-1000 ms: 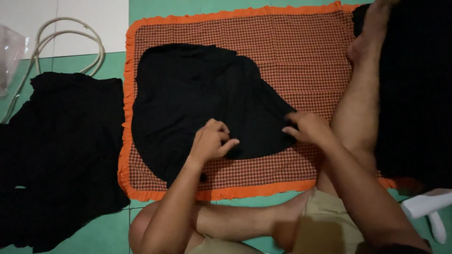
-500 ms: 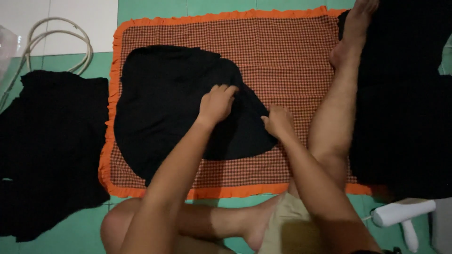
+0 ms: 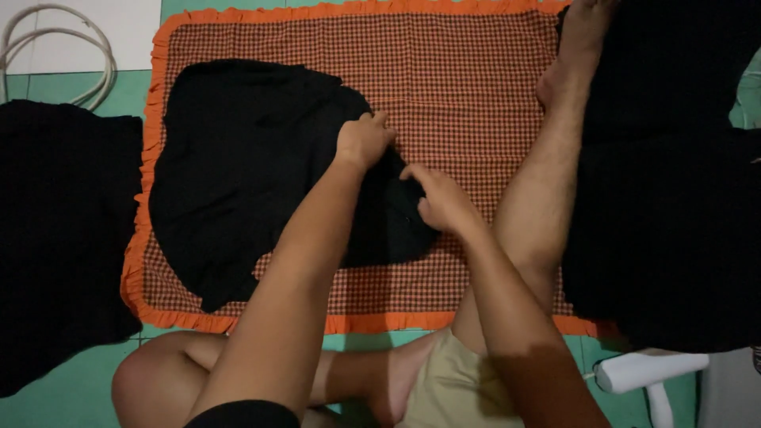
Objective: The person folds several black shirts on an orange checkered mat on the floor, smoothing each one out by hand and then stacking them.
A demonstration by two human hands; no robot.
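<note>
From the head view, a crumpled black cloth garment (image 3: 246, 174) lies spread on an orange-frilled, red-checked fabric mat (image 3: 468, 87) over the green tiled floor (image 3: 71, 388). The left hand (image 3: 363, 141), fingers curled, presses on the garment's right edge; the right hand (image 3: 441, 200), just beside it and nearer the person, pinches that same edge. Another black cloth pile (image 3: 55, 230) lies left of the mat.

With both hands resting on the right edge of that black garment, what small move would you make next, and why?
Probably draw the edge flat toward the right: the left hand and right hand both press the black garment at its bunched right side, while the rest lies spread on the checked mat.
</note>
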